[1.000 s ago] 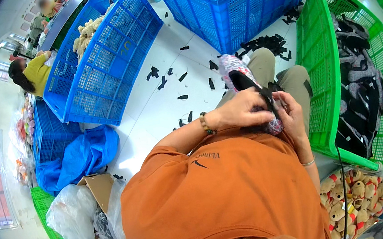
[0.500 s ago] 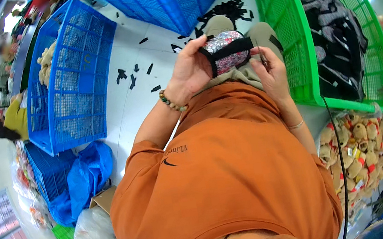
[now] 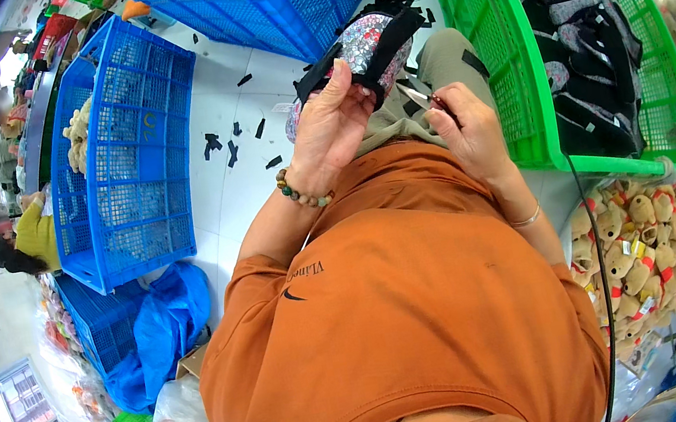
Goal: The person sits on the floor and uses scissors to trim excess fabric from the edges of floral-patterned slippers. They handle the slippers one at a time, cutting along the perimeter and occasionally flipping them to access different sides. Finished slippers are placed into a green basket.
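Observation:
My left hand point(image 3: 334, 124) grips a sequined fabric piece point(image 3: 366, 48), silvery with red and pink patches and edged with wide black bands. The thumb lies on top of it, and the piece hangs out past the fingers on both sides. Closed around dark handles, my right hand point(image 3: 470, 128) holds small scissors point(image 3: 417, 95) whose bright pointed blades aim at the cloth. A short gap separates the blades from the piece. The fingers beneath the cloth are partly hidden.
Black fabric scraps point(image 3: 231, 150) litter the pale floor. Blue crates point(image 3: 141, 153) stand left and ahead. At right, a green crate point(image 3: 509, 72) holds similar black and sequined pieces, near a heap of tan plush toys point(image 3: 641, 253). A black cable point(image 3: 600, 277) hangs beside my right arm.
The sequined piece has been turned and lifted forward in my left hand. My right hand has come away from its edge, and the scissor blades now show clearly.

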Available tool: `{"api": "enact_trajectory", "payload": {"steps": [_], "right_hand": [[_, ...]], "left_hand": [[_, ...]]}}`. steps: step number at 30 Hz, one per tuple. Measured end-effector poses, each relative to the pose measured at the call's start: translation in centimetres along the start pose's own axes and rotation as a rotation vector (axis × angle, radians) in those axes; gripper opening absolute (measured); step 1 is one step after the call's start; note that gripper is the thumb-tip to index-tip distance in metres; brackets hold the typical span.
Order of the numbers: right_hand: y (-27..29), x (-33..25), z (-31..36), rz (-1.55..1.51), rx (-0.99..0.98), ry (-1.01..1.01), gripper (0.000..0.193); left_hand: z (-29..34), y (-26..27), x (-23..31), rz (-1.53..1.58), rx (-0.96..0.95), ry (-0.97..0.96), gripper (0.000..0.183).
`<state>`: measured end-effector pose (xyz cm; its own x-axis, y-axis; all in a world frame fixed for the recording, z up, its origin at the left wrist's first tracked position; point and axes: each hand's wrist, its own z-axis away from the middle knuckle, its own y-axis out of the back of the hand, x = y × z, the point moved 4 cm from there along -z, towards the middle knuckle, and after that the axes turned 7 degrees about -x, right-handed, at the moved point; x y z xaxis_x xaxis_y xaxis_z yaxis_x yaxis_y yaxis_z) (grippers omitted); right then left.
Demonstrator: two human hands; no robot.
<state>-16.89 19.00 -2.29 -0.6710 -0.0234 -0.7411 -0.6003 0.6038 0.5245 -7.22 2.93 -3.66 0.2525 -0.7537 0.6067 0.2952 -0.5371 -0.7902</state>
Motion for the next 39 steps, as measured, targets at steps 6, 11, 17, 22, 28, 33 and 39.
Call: {"api": "enact_trajectory", "payload": {"steps": [6,11,17,22,28,33,39], "right_hand": [[0.0,-0.7,-0.4,0.093,-0.007,0.026,0.025],[0.0,-0.7,-0.4,0.127,0.001,0.039,0.025],[0.0,-1.3,-0.7,0.131,0.04,0.057,0.026],[-0.2,-1.5,-1.0,0.174,0.002,0.059,0.027],[-0.2,-2.0,-1.1,0.167,0.013,0.087,0.027],[0.0,-1.6,-0.8,0.157,-0.018,0.068,0.025],[-0.4,-1.0,-1.1,0.07,-0.069,0.078,0.025]], "left_hand": [[0.6,-0.7,-0.1,-0.027,0.042,-0.027,0.022],[0.6,-0.7,0.0,-0.032,0.039,-0.05,0.021],[0.7,-0.1,-0.2,-0.031,-0.008,-0.049,0.016],[0.8,-0.8,-0.8,-0.053,-0.038,-0.043,0.019],[0.8,-1.2,-1.5,-0.036,-0.003,0.013,0.021],[0.9,-1.0,-1.6,-0.007,-0.026,0.054,0.022],[1.1,-0.9,-2.2,-0.016,0.017,0.072,0.021]]}}
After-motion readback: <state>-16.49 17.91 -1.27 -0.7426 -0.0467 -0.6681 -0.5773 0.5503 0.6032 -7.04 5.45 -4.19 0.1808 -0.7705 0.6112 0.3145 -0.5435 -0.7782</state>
